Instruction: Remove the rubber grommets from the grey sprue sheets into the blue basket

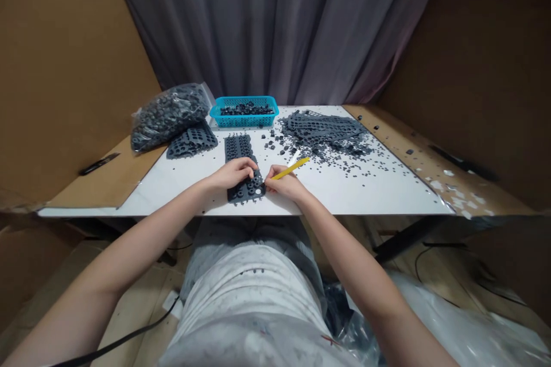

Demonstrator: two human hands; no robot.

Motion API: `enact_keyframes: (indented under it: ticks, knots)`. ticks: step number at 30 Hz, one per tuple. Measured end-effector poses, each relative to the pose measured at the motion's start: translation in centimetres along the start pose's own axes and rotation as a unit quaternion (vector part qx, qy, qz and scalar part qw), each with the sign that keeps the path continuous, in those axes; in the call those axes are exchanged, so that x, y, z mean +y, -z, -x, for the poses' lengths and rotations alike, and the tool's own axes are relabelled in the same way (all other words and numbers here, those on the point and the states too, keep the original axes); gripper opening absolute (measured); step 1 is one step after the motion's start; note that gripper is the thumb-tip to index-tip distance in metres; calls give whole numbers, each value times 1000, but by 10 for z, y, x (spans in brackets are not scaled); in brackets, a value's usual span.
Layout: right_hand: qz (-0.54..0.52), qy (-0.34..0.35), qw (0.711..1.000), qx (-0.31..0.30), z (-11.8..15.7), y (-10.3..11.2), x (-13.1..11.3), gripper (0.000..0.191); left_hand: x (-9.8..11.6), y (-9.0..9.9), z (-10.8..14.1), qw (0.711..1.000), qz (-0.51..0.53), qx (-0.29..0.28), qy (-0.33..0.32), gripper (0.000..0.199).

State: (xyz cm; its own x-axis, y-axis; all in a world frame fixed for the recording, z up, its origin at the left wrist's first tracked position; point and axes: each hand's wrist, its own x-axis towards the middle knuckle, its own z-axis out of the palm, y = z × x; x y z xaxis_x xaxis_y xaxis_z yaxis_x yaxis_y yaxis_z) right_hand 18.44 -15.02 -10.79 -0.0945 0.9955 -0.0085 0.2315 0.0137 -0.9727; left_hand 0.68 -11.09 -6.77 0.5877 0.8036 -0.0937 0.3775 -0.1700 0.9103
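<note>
A dark perforated sheet lies lengthwise on the white table, with rows of round parts in it and a white hole near its lower right. My left hand rests on the sheet's middle, fingers bent together; whatever is under the fingertips is too small to make out. At the sheet's right edge, my right hand is closed round a yellow pen-like tool, its tip end pointing at the sheet near my left fingertips.
Behind the sheet stands a blue basket of small dark pieces. A clear bag of dark parts leans at the left over more sheets. Stacked sheets and scattered bits lie right. Cardboard walls flank the table.
</note>
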Motion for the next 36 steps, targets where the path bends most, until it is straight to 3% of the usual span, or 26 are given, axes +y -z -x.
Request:
enact_keyframes:
  ticks: [3,5,11,16,21,28,33,36]
  knots:
    - [-17,11,1000,-9,0,2,2,10,-1,-5,0,959,-243,-23,-143,11]
    - [-29,16,999,-13,1,2,4,10,-2,-8,-2,922,-330,-37,-200,11]
    - [-38,19,999,-14,0,2,5,10,-2,-13,-4,891,-395,-70,-212,8]
    - [-17,22,1000,-5,0,1,5,9,-11,-18,4,871,-428,-36,-236,19]
    - [-15,10,1000,-3,-1,0,6,11,-18,-14,3,923,-334,-8,-192,14]
    - [-39,-16,999,-10,-2,1,1,15,-21,5,-6,981,-91,121,-118,14]
    - [-74,-24,997,-3,-5,5,-1,12,-22,10,-6,995,48,85,-30,12]
    - [-83,-24,996,14,-8,4,0,12,-19,9,-6,983,164,75,19,10]
